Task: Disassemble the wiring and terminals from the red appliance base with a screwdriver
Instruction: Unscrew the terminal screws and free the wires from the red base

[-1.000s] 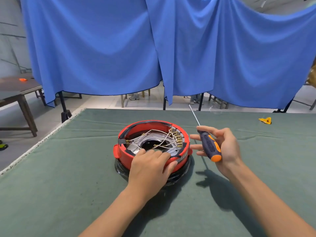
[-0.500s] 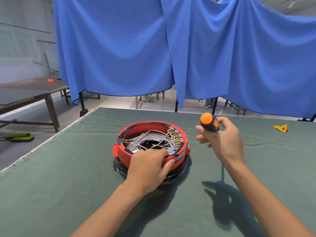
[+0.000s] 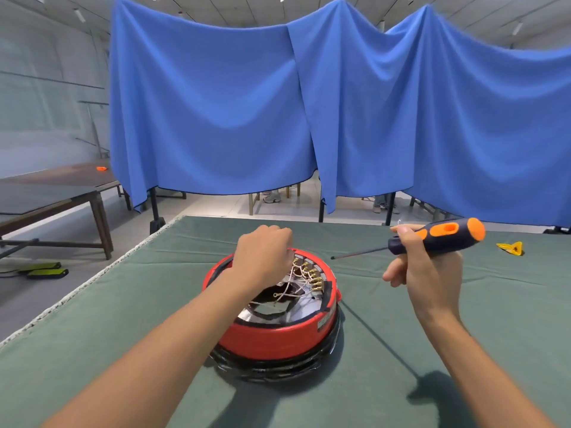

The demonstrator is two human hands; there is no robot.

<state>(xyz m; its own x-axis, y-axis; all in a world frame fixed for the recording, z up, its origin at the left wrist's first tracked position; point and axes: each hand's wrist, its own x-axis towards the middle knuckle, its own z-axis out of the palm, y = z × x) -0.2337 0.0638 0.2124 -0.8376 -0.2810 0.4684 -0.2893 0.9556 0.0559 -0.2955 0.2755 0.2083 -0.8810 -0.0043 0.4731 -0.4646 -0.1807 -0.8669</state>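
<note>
Red appliance base (image 3: 278, 338): centre of green table (image 3: 92, 329), on a black ring; white wiring (image 3: 293, 290) and brass terminals (image 3: 313, 274) exposed inside. Left hand (image 3: 262, 257): fingers curled over the far rim; whether they grip anything cannot be told. Right hand (image 3: 425, 273): raised beside the base, fingers wrapped around screwdriver (image 3: 438, 234), shaft pointing left.

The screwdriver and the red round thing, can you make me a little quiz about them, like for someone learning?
1. True or false: the screwdriver tip touches the red appliance base.
2. Which hand holds the screwdriver: A left hand, B right hand?
3. Fill in: the brass terminals sit on the base's ___ side.

Key: 1 false, it hangs in the air beside the base. 2 B. 3 right.
</note>
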